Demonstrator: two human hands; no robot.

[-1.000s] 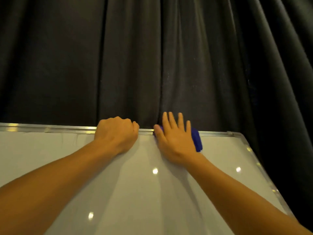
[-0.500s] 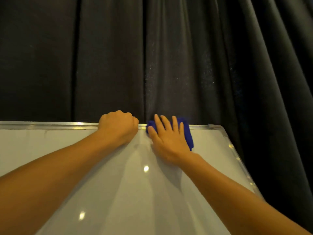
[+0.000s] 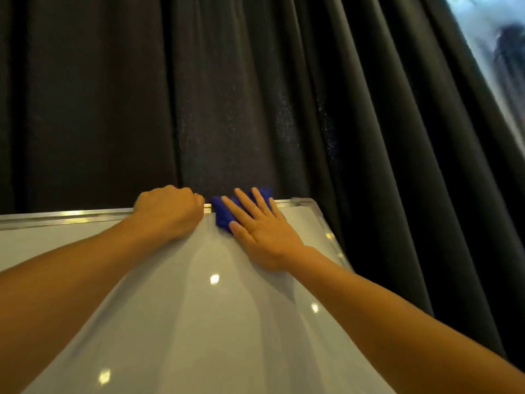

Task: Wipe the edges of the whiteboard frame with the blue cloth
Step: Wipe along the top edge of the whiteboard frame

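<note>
The whiteboard (image 3: pixel 199 322) fills the lower part of the head view, with its silver frame (image 3: pixel 68 216) running along the top and down the right side. My right hand (image 3: pixel 264 231) lies flat, fingers spread, pressing the blue cloth (image 3: pixel 221 214) onto the top frame edge close to the top right corner (image 3: pixel 308 203). Part of the cloth pokes out above my fingertips. My left hand (image 3: pixel 170 213) is curled over the top frame edge just left of the cloth, gripping it.
Dark pleated curtains (image 3: pixel 255 95) hang directly behind the board and along its right side. A bright window strip (image 3: pixel 494 52) shows at the top right corner. Ceiling lights reflect as small spots on the board.
My right hand and the blue cloth have drawn nearer the board's top right corner. My left hand still grips the top edge beside it. The camera has turned left.
</note>
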